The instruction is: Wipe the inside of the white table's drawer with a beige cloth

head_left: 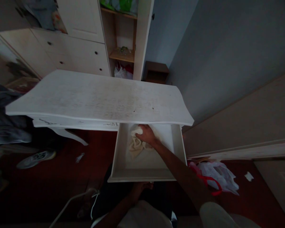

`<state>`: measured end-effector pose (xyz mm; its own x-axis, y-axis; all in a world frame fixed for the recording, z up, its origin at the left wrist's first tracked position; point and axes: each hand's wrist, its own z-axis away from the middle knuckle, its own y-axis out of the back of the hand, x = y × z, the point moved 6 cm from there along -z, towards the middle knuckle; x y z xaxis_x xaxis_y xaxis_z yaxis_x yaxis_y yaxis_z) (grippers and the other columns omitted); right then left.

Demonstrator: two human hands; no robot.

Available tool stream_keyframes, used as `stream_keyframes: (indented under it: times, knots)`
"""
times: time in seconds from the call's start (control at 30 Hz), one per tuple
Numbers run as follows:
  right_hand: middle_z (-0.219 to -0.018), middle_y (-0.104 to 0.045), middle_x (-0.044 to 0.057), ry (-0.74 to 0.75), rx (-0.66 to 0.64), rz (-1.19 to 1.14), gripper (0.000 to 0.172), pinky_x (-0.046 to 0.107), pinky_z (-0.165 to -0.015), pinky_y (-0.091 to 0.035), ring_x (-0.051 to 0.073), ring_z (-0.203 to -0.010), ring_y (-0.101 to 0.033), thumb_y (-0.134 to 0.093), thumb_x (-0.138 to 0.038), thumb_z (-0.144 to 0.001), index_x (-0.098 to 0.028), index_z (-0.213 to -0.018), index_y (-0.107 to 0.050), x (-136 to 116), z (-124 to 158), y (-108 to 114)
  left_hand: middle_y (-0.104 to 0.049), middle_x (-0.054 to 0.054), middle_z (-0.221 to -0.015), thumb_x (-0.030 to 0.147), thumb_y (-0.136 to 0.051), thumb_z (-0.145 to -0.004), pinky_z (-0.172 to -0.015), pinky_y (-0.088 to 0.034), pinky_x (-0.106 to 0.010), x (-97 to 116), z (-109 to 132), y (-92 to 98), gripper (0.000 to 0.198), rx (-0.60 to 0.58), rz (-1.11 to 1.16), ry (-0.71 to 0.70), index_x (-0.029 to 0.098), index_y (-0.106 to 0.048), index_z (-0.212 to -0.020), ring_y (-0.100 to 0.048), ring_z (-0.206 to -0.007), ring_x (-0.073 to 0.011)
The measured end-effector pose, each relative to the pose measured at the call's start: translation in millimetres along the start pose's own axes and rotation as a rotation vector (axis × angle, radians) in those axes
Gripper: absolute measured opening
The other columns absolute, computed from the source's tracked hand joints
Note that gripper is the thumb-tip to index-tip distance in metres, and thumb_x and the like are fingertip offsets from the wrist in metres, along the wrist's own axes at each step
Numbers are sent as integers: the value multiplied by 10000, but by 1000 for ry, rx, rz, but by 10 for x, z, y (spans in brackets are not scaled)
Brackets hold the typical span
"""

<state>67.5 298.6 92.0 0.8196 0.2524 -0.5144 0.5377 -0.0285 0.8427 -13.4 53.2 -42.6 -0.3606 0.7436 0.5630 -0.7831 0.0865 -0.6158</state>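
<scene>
An open drawer [144, 175] juts out from the front of a white table [104, 98] with a wavy edge. Inside it lies a crumpled cream-coloured cloth [136, 145]. My right hand [146, 134] reaches into the back of the drawer, its fingers closed around a bunched part of the cloth. Just below the drawer front is my left hand [143, 187], with its fingers curled close to the front panel. Shadow and the drawer edge hide what those fingers hold, if anything.
Dark smudges mark the tabletop. A grey wall [228, 63] rises at the right, with a white plastic bag [218, 175] on the red floor. Behind the table stands a white wardrobe [83, 57]. A shoe [36, 159] and dark clothes [7, 117] lie at the left.
</scene>
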Motion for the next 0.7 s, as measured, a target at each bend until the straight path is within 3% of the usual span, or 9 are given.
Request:
stream_keyframes:
  times: [0.17,0.3,0.4,0.53,0.7]
  knots:
    - [-1135,-645,112,163,-108,-2,401,432,-1001,-417,283,-1105,-548,-750,-353,-722,-167,-1055,-623,-593,-194,-356,-734,-100,-768,513,-837,-518,-759,-511,-395,13,14,-27,458,11,3,3,131,-736,-749,-657,-715,-233]
    - [-1057,-645,119,241,-148,51,348,428,-978,-417,277,-1028,-568,-735,-349,-735,-151,-996,-618,-832,-140,-447,-733,-95,-773,493,-841,-512,-758,-503,-383,55,51,-62,452,22,5,5,129,-740,-760,-651,-728,-228]
    - [-1049,-647,113,295,-226,40,358,421,-962,-426,272,-1004,-578,-745,-347,-719,-151,-991,-621,-899,66,-461,-722,-88,-745,468,-846,-510,-739,-496,-383,56,44,-66,427,24,10,13,125,-730,-737,-643,-697,-220]
    - [-1019,-665,94,484,-454,-10,422,373,-905,-452,252,-945,-598,-787,-359,-653,-139,-989,-658,-1060,559,-572,-714,-92,-725,468,-840,-501,-749,-490,-402,11,3,-38,425,7,29,9,121,-717,-714,-641,-687,-225]
    - [-1012,-689,60,534,-514,-98,350,330,-907,-453,225,-930,-618,-746,-324,-675,-166,-983,-693,-1121,901,-536,-713,-102,-723,459,-817,-549,-763,-488,-417,-38,-27,7,412,-6,29,-5,117,-718,-756,-661,-722,-251]
